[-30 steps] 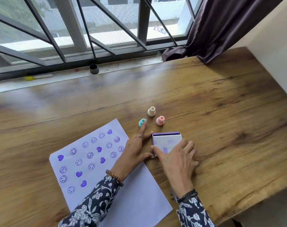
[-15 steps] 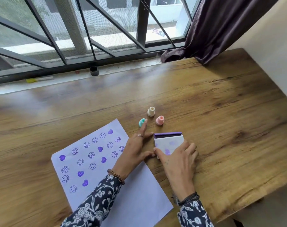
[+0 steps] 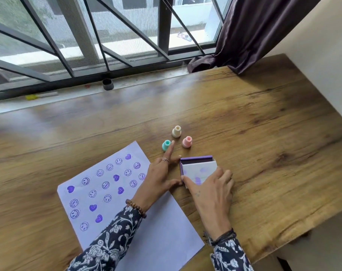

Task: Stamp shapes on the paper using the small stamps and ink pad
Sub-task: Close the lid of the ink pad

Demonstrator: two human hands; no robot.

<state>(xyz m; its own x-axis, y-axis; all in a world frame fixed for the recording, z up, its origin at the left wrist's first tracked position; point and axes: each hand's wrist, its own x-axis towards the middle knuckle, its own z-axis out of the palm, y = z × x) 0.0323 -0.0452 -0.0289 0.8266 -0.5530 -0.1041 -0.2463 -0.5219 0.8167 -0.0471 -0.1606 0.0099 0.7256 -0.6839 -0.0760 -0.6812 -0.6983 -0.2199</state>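
A white paper (image 3: 162, 239) with several purple smiley and heart prints lies at the table's near left. Beyond it stand a teal stamp (image 3: 165, 145), a cream stamp (image 3: 176, 131) and a pink stamp (image 3: 187, 142), all upright. The purple ink pad (image 3: 195, 158) sits just right of the paper; its white, ink-smudged lid (image 3: 200, 170) covers most of it and leaves a dark strip bare at the far edge. My right hand (image 3: 211, 194) grips the lid from the near side. My left hand (image 3: 159, 178) lies flat, fingers spread, with thumb and forefinger against the pad's left side and one fingertip beside the teal stamp.
The wooden table (image 3: 263, 133) ends at a windowsill with a small dark cap (image 3: 108, 84) and a yellow-tipped pen (image 3: 41, 95). A dark curtain (image 3: 250, 34) hangs at the far right corner, and a wall runs along the table's right edge.
The white lid has shifted slightly under my right hand, so more of the dark strip shows at the pad's far edge. My left hand has stayed put.
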